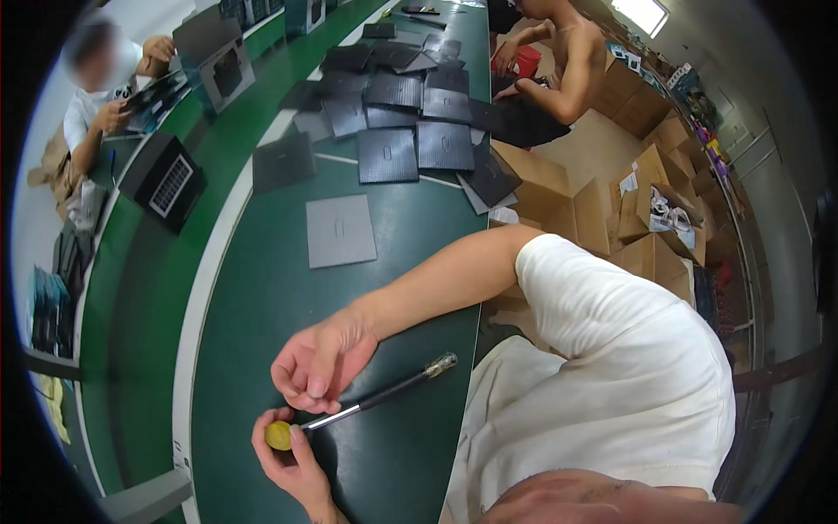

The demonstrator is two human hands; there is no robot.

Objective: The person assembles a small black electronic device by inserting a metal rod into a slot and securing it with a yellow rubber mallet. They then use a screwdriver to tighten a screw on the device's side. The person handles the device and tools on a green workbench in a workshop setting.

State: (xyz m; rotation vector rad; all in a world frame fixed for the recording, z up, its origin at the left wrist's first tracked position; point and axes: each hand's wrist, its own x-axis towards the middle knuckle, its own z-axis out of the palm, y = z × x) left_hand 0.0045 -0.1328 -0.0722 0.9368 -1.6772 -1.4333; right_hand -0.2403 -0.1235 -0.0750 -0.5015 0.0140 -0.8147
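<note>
My left hand point(291, 458), low in the view, has its thumb and fingers closed around a small yellow round piece point(278, 435). My right hand point(323, 362) is just above it, palm partly up, fingers loosely curled and apart with nothing visible in them. A slim stick-like tool point(388, 393) with a silver shaft, black grip and clear end slants across the green table point(253, 349). Its silver end reaches the left hand; I cannot tell whether it joins the yellow piece. A grey square sheet with a slit point(341, 231) lies flat beyond my right hand.
Overlapping black slotted sheets point(388, 155) cover the far table. Left runs a green conveyor point(140, 349) bearing a black box point(163, 182) and a printed box point(214, 61). One person point(87, 113) works across it, another point(567, 52) farther up. Open cartons point(659, 205) stand right.
</note>
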